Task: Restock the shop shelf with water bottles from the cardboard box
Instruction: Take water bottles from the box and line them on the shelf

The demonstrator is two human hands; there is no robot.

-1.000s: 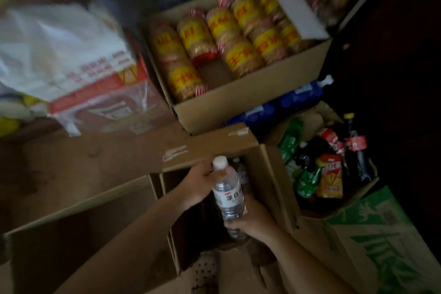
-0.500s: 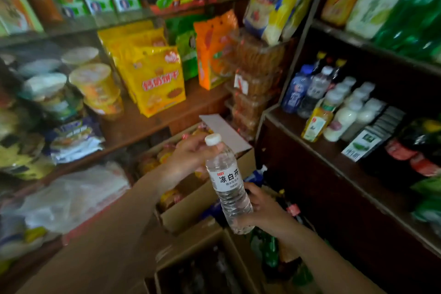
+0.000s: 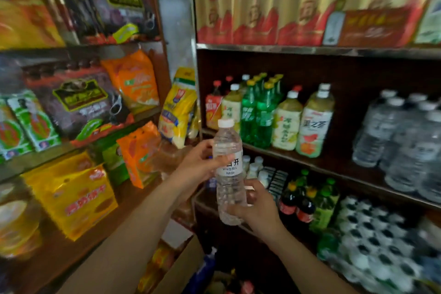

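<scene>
Both hands grip one clear, ribbed plastic water bottle (image 3: 228, 174), upright, white-capped: left hand (image 3: 200, 166) around its label, right hand (image 3: 259, 210) around its base. Behind, dark wooden shelf (image 3: 310, 167) carries green soda bottles (image 3: 256, 114) and shrink-wrapped water packs (image 3: 403, 143).

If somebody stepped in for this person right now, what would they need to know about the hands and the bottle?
Left hand: grips the water bottle around its upper part, near the label.
Right hand: holds the bottle's lower end, fingers curled round it.
The bottle is upright, cap on, in the air in front of the drinks shelves, not yet on any shelf.
A group of clear water bottles stands at the right of the middle shelf; that looks like the likely spot.
Done: one bottle is in hand.
Left: set it on the shelf, then go back for more.
</scene>
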